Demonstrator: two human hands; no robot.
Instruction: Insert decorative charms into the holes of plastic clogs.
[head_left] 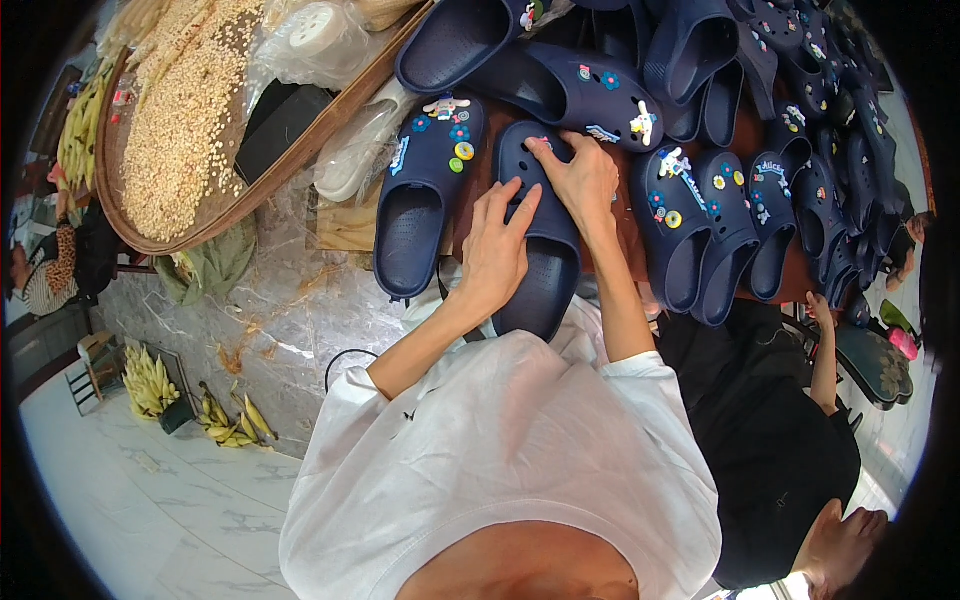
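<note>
A navy blue clog (pixel 550 262) lies in front of me, its perforated toe pointing away and its heel toward my shirt. My left hand (pixel 490 250) rests over its left side and upper, fingers bent and slightly apart, holding it. My right hand (pixel 582 182) grips the toe from the right, thumb pressed on top near the holes; a tiny coloured charm shows beside the thumb, and the other fingertips are partly hidden. Left of it lies a matching clog (pixel 415 215) with flower, round and cartoon charms.
More decorated navy clogs (pixel 675 225) crowd the brown table to the right and beyond. At far left stands a woven tray (pixel 110 165) with pale kernels and a plastic-wrapped white item (pixel 322 30). Someone in black (pixel 770 430) sits close on my right. Bananas (pixel 235 420) lie on the floor.
</note>
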